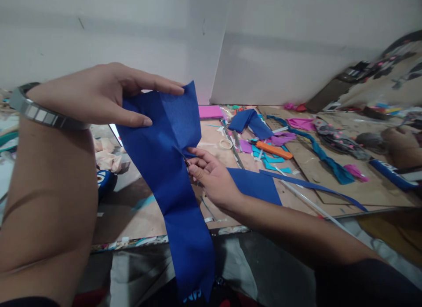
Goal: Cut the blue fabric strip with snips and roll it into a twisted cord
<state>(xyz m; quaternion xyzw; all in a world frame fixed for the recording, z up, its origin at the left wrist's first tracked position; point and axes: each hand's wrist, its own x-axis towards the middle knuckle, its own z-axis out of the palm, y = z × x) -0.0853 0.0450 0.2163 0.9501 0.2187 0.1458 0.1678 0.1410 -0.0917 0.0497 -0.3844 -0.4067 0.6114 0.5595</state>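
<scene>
A long blue sheet (184,219), like crepe paper or cloth, hangs from my left hand (112,93) and trails down past the table's front edge. The thumb lies on its near face while the fingers reach behind and along its upper edge. At the middle right edge of the sheet, my right hand (214,179) is closed around small scissors (184,157); their thin blades lie against the sheet, and most of the handle is hidden by the fingers. Behind my right wrist, a second blue piece (253,186) lies flat on the table.
An orange utility knife (272,149), a tape roll (226,144), a folded blue piece (250,123) and coloured scraps lie beyond my right hand. Cardboard (303,159) bears a teal strip (325,159). A co-worker's hand (404,144) is at the far right. A pale wall (280,47) rises behind.
</scene>
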